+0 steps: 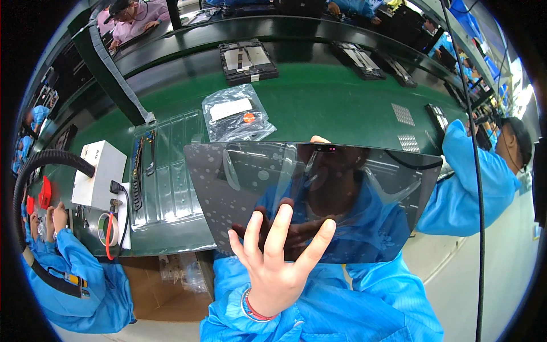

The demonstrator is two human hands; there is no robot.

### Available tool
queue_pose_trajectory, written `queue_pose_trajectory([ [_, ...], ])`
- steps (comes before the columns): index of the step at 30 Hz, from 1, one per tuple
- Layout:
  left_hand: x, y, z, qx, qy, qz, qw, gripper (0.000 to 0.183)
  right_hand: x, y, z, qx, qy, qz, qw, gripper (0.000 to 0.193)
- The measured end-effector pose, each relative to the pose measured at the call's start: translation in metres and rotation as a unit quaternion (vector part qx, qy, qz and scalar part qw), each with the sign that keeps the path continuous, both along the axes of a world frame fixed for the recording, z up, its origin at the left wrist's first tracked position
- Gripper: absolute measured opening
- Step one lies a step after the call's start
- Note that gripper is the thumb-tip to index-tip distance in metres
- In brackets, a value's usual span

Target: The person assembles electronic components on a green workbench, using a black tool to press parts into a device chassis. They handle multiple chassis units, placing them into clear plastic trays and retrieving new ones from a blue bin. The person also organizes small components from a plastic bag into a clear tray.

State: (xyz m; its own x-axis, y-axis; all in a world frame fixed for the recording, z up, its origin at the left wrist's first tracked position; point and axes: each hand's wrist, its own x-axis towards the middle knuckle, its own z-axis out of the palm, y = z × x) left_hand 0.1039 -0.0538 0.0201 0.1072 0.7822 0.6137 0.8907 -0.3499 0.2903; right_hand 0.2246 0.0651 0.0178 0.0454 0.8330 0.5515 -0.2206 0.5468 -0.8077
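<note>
A large glossy black tablet screen (228, 188) is tilted up in front of me, with pale spots, streaks and reflections on its face. My left hand (276, 273), with bracelets at the wrist, has its fingers spread over the lower part of the glass. The fingertips meet or nearly meet the surface. One fingertip of my right hand (320, 139) shows over the top edge. The rest of that hand is hidden behind the screen, which it appears to hold from the back. Just beyond lies a clear plastic bag (236, 114) with a white label and an orange sticker.
A clear tray (171, 176), a white box (98, 174) and a tape roll (108, 228) stand left on the green bench (319, 97). Device assemblies (248, 61) lie farther back. A black hose (43, 157) arches at left; a cable (476, 171) hangs right. Co-workers sit at both sides.
</note>
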Motion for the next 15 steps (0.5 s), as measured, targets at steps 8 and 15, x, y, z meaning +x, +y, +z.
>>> queue_pose_trajectory([
  [8, 0.001, 0.001, -0.005, 0.024, 0.008, 0.005, 1.000, 0.042, 0.002, 0.003, 0.001, 0.002, 0.002, 0.006, 1.000, 0.042],
  [15, -0.001, 0.000, -0.010, 0.050, 0.012, -0.003, 0.999, 0.044, -0.003, 0.004, 0.000, 0.003, 0.005, 0.008, 1.000, 0.043],
])
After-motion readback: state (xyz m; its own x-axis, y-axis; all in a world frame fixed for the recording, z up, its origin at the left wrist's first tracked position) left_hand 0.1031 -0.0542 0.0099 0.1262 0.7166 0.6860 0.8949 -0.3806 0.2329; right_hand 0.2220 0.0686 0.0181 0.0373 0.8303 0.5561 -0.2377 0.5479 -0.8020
